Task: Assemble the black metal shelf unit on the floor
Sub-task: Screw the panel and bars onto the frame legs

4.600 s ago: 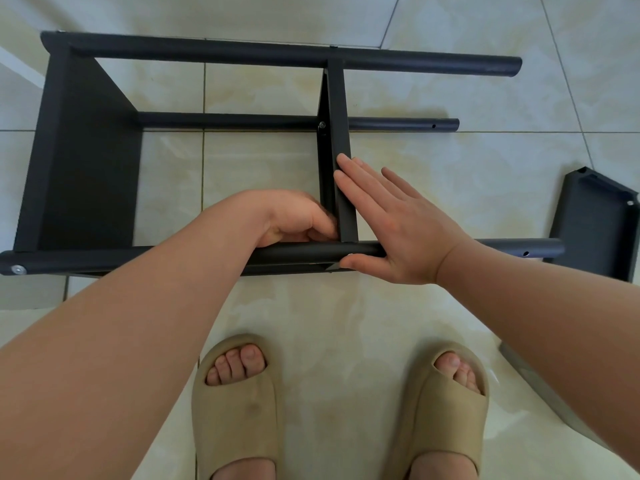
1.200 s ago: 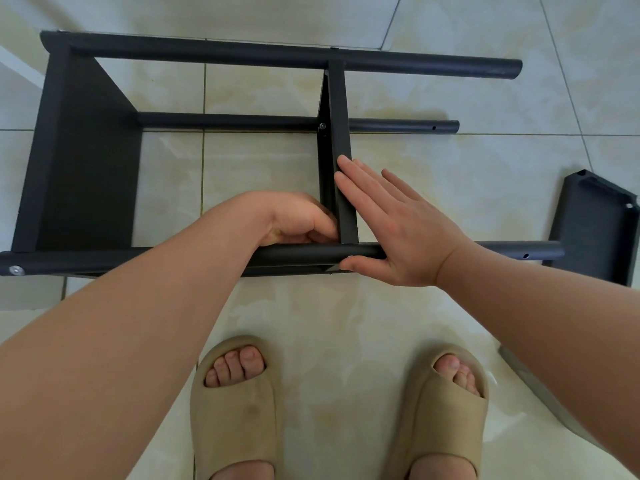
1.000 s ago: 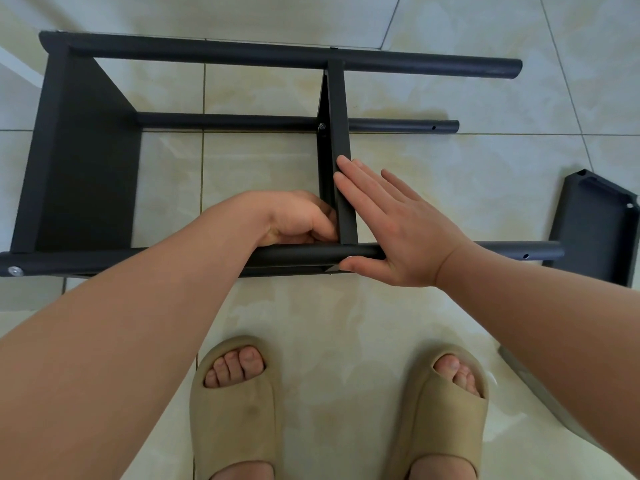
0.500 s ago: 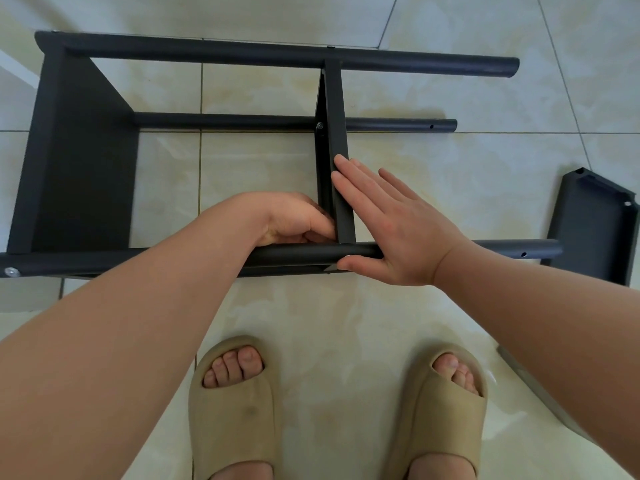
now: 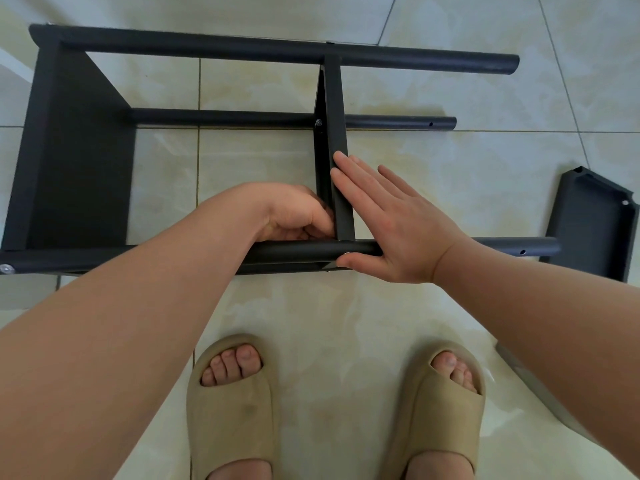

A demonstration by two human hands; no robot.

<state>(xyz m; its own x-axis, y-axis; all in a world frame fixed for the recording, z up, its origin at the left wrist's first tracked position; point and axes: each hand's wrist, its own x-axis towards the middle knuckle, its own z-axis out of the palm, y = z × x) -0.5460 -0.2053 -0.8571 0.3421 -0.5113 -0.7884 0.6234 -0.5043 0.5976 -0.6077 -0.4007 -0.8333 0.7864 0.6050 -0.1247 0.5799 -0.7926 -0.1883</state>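
1. The right grip (image 5: 398,223) lies open and flat, its straight fingers pressed on the right face of the middle panel (image 5: 337,116) and its thumb under the near tube (image 5: 294,252).
2. The left grip (image 5: 294,216) is curled at the panel's left side, where it meets that tube; whether it holds anything is hidden.
3. The black shelf unit (image 5: 79,168) lies on its side on the tiled floor (image 5: 450,168), with a loose panel (image 5: 592,223) apart at the right.

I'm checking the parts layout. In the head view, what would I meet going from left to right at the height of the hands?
Fitted end panel → left hand → middle panel → right hand → loose panel.
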